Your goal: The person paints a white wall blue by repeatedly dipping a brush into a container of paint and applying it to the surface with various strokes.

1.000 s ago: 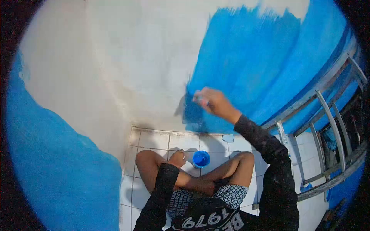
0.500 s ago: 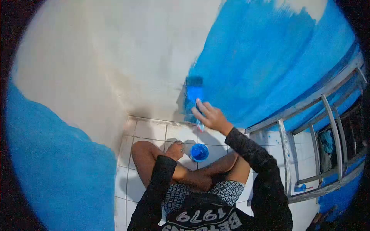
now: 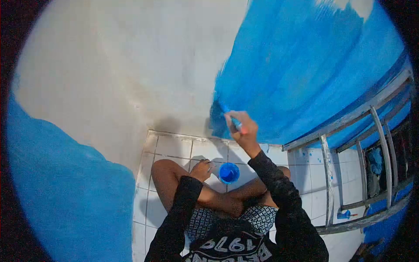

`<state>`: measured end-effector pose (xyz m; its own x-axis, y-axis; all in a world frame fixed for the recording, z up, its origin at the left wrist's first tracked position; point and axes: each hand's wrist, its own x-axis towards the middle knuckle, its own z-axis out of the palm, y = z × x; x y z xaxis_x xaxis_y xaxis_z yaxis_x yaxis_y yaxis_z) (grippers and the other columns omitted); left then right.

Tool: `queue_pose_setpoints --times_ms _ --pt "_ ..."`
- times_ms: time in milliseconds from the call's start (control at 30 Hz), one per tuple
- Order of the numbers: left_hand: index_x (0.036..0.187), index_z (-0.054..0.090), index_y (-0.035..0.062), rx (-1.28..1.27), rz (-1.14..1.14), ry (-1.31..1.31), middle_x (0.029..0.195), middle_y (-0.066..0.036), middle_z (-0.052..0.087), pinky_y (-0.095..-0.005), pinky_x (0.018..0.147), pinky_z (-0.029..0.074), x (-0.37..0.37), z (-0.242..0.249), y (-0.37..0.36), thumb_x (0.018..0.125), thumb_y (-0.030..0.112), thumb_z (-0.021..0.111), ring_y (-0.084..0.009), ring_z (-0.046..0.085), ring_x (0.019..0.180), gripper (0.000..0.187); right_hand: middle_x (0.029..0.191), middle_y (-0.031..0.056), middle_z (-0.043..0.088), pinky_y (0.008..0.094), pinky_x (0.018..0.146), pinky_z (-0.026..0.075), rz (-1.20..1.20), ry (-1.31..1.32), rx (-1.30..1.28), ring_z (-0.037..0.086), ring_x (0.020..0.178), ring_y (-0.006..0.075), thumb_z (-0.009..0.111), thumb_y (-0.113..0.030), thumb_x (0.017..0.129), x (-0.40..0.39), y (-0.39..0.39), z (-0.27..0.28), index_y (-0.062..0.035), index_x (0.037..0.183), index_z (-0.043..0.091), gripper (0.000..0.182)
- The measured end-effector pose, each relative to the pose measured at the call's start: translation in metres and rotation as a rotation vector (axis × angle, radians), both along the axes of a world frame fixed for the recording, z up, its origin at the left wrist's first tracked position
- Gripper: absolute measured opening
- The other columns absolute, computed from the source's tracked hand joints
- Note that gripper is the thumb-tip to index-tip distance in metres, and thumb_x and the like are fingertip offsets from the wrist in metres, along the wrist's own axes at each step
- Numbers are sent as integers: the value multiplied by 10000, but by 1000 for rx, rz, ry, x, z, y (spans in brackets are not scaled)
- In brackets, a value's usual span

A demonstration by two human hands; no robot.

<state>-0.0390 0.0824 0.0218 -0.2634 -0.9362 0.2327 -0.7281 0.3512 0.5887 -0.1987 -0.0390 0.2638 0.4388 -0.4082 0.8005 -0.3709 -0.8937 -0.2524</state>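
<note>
Wrapped round the handle of a paintbrush (image 3: 235,122), my right hand (image 3: 242,131) is up at the lower part of the wall. The brush head is at the left edge of the blue paint (image 3: 279,65), where it meets the whitish wall (image 3: 174,65); its bristles are blurred. A small tub of blue paint (image 3: 228,173) stands on the floor tiles between my crossed legs and the wall. My left hand (image 3: 201,170) is just left of the tub, over my leg, with its fingers curled; what they hold, if anything, is too small to tell.
A paint-spattered ladder (image 3: 329,181) stands on the right, along the blue wall. Beyond its rungs lies a small blue item (image 3: 344,215) on the floor. White tiles (image 3: 172,145) run up to the wall's base. The left wall (image 3: 74,187) is blue low down and whitish above.
My right hand has turned, and the brush now slants to the left, with its handle toward the lower right. The view has shifted slightly. My left hand stays by the tub.
</note>
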Motion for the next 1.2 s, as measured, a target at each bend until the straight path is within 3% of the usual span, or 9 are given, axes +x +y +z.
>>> queue_pose_setpoints --times_ms 200,333,400,467,633,900,933,1033,1200 --pt "1185 646 47 304 -60 -178 1253 -191 607 -440 1052 425 0 25 -5 956 330 518 -350 543 1189 386 854 108 690 339 623 540 -112 -247 -110 688 738 257 747 17 785 10 16 -14 -46 910 667 161" --pt "1168 658 48 378 25 -193 1235 -191 615 -438 1051 425 -5 22 2 961 337 509 -349 546 1184 386 862 121 689 342 615 536 -9 -78 42 683 731 275 752 18 762 6 13 -53 -55 927 657 204" --pt "987 685 42 -65 18 -48 1012 -187 629 -483 892 498 -3 -5 -1 898 245 578 -391 598 997 246 905 116 656 372 658 529 14 -49 79 661 783 300 739 -11 739 8 15 -55 -73 985 641 272" --pt "1000 687 46 43 33 -63 1025 -186 626 -490 882 502 -2 -8 1 907 257 575 -393 598 1003 256 948 112 624 402 701 523 39 0 141 639 835 324 726 -40 716 3 17 -57 -90 1043 625 346" --pt "1007 691 50 39 19 -24 1054 -182 619 -493 867 511 -1 -11 -2 932 289 558 -393 600 1004 283 880 63 635 351 641 512 192 283 69 645 766 257 756 -45 762 0 -14 -20 -105 1004 670 264" --pt "1033 639 46 32 52 -88 1070 -179 623 -487 854 526 -2 -7 1 942 290 529 -377 602 1001 283 826 63 702 303 612 531 64 -85 -176 677 706 204 776 -44 757 -9 -14 95 -62 870 697 139" --pt "1148 677 74 318 -3 -174 1254 -161 618 -426 1047 450 -3 1 -7 916 279 564 -320 541 1218 329 814 57 705 301 600 530 46 -141 -223 678 692 194 781 -44 750 -11 -11 97 -60 841 698 124" --pt "1036 671 47 136 61 -51 1070 -173 628 -485 847 528 -5 -12 -5 912 260 548 -370 603 991 275 868 80 704 334 637 534 183 12 15 685 752 258 745 -59 713 -15 -1 59 -101 955 691 251" --pt "1033 687 48 79 -13 -48 1064 -178 628 -473 861 523 -3 11 4 901 250 564 -371 603 990 270 901 76 622 376 607 492 267 403 -4 629 769 272 726 -6 755 6 -20 -5 -91 1011 632 286"
